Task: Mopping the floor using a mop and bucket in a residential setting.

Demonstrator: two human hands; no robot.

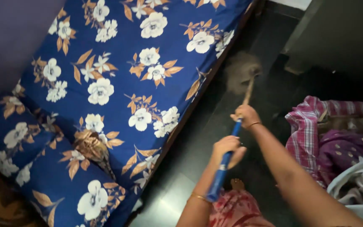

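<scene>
Blue cotton printed with white flowers and tan leaves covers the bed, which fills the view from nine o'clock round to twelve. Two pillows in the same print lie at its eight o'clock corner, touching each other, with a small brown patterned cloth resting just beside them on the sheet. A dark wooden bed edge runs diagonally from one o'clock down toward six o'clock, and beside it lies the dark polished floor.

Near the centre, at about five o'clock, the left hand is wrapped around the blue handle of a broom, fingers curled closed on it; a gold bangle sits on that wrist. Just up the shaft, toward one o'clock, the right hand grips the same handle where the blue sleeve ends, fingers closed around it. The broom slants from six o'clock up to one o'clock, and its blurred grey-brown bristle head touches the floor close to the bed edge. A bare toe shows beneath the handle, above a red patterned garment.

At three to four o'clock a heap of clothes, pink checked, purple and pale grey, lies on the floor, well apart from the bristles.
</scene>
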